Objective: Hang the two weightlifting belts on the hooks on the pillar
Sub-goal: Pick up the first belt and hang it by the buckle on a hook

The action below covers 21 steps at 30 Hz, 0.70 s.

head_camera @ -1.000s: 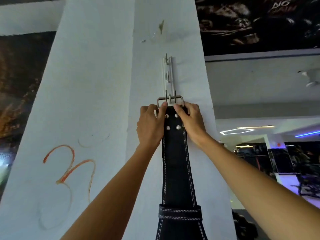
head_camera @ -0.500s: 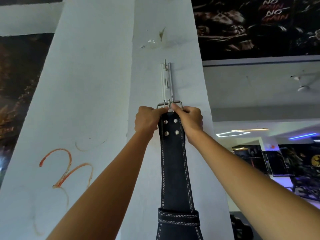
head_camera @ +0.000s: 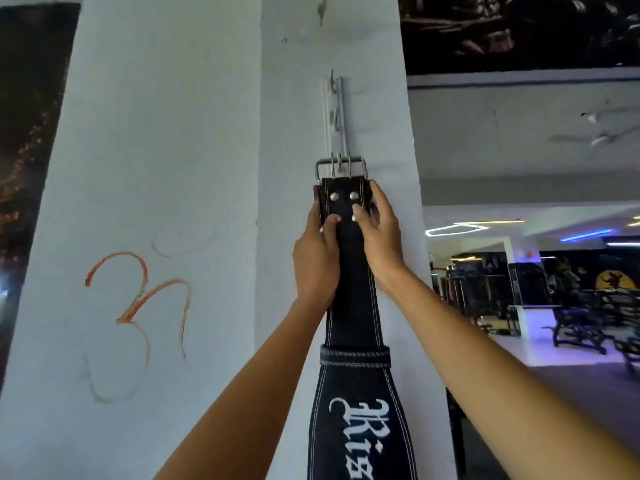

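Observation:
A black weightlifting belt (head_camera: 353, 306) with white stitching and white lettering hangs down the white pillar (head_camera: 156, 168). Its steel buckle (head_camera: 341, 167) sits at the lowest hook of a vertical metal hook rack (head_camera: 334, 112) fixed to the pillar. My left hand (head_camera: 317, 258) grips the belt's left edge just below the rivets. My right hand (head_camera: 377, 237) grips the right edge, fingertips on the belt's face. A second belt is not in view.
An orange scrawl (head_camera: 138, 296) marks the pillar's left face. Upper hooks on the rack are free. Gym machines (head_camera: 581, 320) and a lit floor lie to the right behind the pillar. Dark wall murals (head_camera: 519, 29) sit above and at the left.
Both hands have slid down from the buckle to the strap below the rivets. The buckle now shows uncovered at the rack's lowest hook. The view has moved closer.

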### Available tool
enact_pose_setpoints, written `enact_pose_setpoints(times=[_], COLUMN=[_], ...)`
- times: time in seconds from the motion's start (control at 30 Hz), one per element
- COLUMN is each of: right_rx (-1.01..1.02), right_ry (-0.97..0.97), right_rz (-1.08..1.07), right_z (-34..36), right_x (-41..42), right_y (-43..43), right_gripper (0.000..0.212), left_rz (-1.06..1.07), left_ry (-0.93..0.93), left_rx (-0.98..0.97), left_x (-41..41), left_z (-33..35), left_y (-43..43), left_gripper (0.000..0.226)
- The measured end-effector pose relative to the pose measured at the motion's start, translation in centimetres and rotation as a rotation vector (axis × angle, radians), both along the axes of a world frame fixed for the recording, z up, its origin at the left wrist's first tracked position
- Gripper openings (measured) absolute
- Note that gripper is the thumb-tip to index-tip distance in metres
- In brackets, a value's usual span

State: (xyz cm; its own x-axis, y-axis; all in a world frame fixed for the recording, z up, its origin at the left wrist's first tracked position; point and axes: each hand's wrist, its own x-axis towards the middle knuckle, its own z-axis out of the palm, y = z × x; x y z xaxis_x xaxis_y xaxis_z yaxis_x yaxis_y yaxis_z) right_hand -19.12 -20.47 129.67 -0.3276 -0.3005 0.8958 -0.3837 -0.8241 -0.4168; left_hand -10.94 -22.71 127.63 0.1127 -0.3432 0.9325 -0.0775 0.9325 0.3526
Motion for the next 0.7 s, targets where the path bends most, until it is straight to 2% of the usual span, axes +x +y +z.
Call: enact_pose_setpoints(times=[0.1, 0.23, 0.33, 0.43, 0.57, 0.7], right_rx=[0.092, 0.181, 0.306, 0.465, 0.581, 0.67], right_ry=[-0.025, -0.169, -0.272, -0.334, -0.409, -0.407], right_rz=[0.108, 0.158, 0.192, 0.17, 0.166, 0.131], right_z=[-6.7, -15.8, -21.1, -25.6, -28.1, -29.5], right_x=[-0.5, -0.8, -1.1, -2.0, -2.2, -1.5], right_y=[0.7, 3.3, 4.6, 5.2, 6.2, 7.6], right_gripper=[0.046, 0.024, 0.013, 0.012, 0.032, 0.029], left_rz=[-0.152, -0.368, -0.437, -0.45, -0.473, -0.466], left_ry=[0.065, 0.108, 0.109, 0.057, -0.061, -0.158], left_rx=[0.071, 0.226, 0.363, 0.488, 0.581, 0.716], left_x=[0.5, 2.1, 3.0, 3.4, 4.1, 5.6], left_z=[-6.3, -14.7, -19.5, -23.2, -25.9, -29.0], left_y=[0.8, 2.7, 3.1, 3.3, 4.0, 5.0], left_gripper=[0.031, 0.026, 0.023, 0.027, 0.027, 0.025])
